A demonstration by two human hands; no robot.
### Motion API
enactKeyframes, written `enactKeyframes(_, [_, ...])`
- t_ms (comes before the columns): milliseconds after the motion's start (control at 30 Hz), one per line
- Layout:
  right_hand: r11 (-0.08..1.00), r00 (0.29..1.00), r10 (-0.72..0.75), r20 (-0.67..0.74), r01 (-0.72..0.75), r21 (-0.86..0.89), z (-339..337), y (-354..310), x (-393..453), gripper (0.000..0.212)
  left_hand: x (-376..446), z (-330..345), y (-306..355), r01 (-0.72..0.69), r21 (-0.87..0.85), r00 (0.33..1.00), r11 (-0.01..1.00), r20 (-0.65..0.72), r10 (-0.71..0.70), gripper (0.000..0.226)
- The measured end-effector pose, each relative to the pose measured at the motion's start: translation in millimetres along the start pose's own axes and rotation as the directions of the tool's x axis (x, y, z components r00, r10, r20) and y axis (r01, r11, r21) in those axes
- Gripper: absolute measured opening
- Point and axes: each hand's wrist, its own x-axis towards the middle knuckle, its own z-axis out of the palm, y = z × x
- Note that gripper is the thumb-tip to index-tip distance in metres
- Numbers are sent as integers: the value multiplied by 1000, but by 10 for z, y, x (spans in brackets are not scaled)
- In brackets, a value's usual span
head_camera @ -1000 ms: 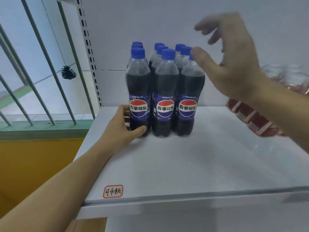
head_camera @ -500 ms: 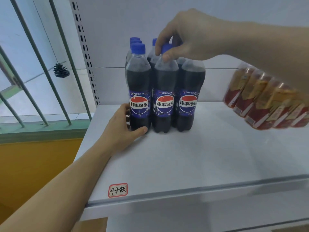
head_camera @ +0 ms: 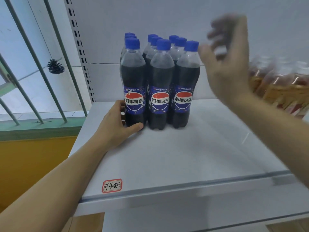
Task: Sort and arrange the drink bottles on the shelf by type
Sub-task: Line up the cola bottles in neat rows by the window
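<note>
A: What carries everything here?

B: A white shelf, seen from above its front edge. A perforated upright rises at its back-left corner, with a plain white panel behind.

A: And the drinks?

B: A block of cola bottles stands upright near the back-left corner, three rows of three, blue caps, dark liquid, blue labels with a red, white and blue roundel. They touch one another. Toward the back-right edge lie blurred bottles with orange and red labels; I cannot tell how many.

A: The hands?

B: The left hand rests on the shelf against the front-left cola bottle, thumb stretched along its base, fingers curving round its left side. The right hand is in the air just right of the block, blurred, fingers loosely spread and holding nothing.

A: Anything smaller?

B: A red-bordered handwritten label sits at the front edge, near the left corner. Beyond the shelf's left edge, a pine cone hangs before pale green window bars.
</note>
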Motion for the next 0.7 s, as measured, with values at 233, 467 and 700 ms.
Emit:
enactKeyframes(233, [840,692,474,545,-541,-43,144,751,-1013,84,-13,14,13,-5,-7,1000,1000,-12,5,69])
enactKeyframes(467, [848,662,472,583,-521,-95,169,827,-1025,87,-14,18,18,9,5,999,1000,-33,-9,68])
enactKeyframes(700, [854,690,467,553,-514,-80,135,764,-1044,76,-3,23,15,9,20,999,1000,-37,-8,68])
